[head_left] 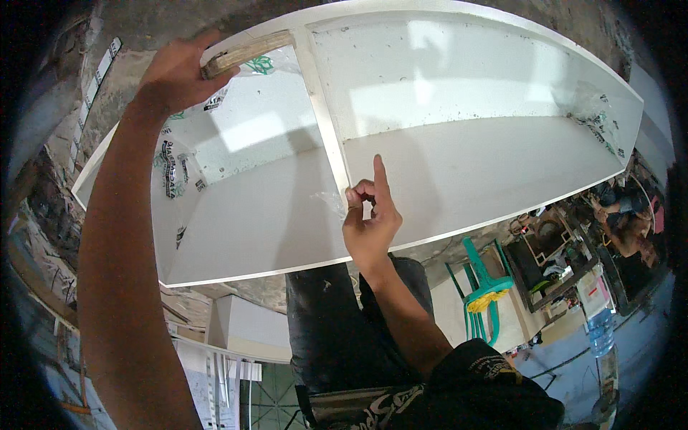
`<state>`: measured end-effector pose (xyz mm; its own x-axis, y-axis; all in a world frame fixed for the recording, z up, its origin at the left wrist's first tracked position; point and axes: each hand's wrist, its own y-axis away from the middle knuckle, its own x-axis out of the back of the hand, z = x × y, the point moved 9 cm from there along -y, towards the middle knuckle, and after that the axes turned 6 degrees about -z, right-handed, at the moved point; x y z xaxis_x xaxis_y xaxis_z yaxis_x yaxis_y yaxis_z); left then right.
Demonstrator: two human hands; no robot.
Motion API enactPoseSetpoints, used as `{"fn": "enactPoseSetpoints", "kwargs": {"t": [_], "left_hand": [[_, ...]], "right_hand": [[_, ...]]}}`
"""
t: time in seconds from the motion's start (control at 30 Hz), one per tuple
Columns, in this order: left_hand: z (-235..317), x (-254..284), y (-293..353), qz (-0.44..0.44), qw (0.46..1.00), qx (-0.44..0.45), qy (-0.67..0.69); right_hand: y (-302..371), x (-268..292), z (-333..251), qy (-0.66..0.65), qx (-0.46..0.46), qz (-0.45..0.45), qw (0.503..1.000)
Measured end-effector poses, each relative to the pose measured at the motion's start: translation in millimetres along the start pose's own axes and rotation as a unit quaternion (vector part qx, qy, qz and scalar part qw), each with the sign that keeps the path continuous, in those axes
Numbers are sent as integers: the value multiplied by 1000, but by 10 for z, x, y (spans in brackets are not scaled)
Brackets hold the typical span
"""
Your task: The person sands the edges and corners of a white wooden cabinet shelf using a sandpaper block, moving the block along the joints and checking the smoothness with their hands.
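A white, two-compartment cabinet carcass (459,161) lies in front of me, its open side facing up. At its far left rim my left hand (183,72) is closed round the end of a short, worn strip of wood (251,51), which lies along the rim. Beside the lower end of the white divider (322,100), my right hand (374,222) has its index finger stretched out. Its thumb and another finger are pinched together at a wisp of clear plastic film (328,203). Printed plastic film (172,172) clings to the inside of the left compartment.
More printed film (598,118) sits in the right compartment's far corner. A green plastic chair (484,283) with a yellow cloth stands at the lower right, near a cluttered bench (552,251). Another person (631,222) is at the far right. Behind my left arm lies a white panel (247,326).
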<state>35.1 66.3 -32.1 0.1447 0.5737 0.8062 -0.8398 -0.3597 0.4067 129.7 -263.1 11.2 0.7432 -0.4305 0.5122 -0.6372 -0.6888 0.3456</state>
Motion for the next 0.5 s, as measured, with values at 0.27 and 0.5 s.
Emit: {"fn": "enactPoseSetpoints", "kwargs": {"t": [0.27, 0.5], "left_hand": [[-58, -47, -34, 5, 1000, -29, -7], [-24, -8, -33, 3, 1000, -22, 10]], "right_hand": [[78, 27, 75, -7, -14, -4, 1000], [-515, -110, -298, -42, 46, 41, 997]]}}
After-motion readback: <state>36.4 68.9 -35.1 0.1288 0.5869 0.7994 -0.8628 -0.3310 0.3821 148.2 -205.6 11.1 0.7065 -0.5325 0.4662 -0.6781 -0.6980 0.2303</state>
